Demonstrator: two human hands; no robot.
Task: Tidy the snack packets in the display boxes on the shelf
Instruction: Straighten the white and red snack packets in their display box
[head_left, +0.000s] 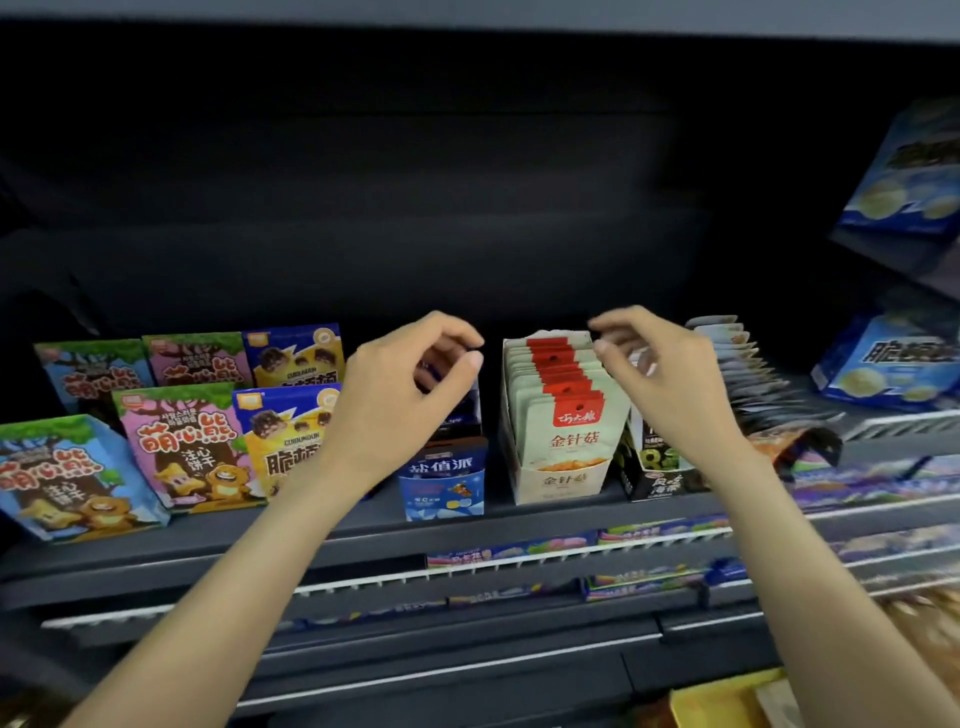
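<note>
I see both hands curled, holding nothing: left hand above the blue box, right hand at the white box's packets, lined up on the shelf. Right-side packets look fanned, probably left.

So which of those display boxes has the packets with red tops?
The pale cream display box between the two hands: its packets carry red header strips. The blue box to its left and the dark box to its right show none.

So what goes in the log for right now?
left hand: curled, empty, over blue box | right hand: curled, empty, above pale-green packets | packets: upright in their box
</note>
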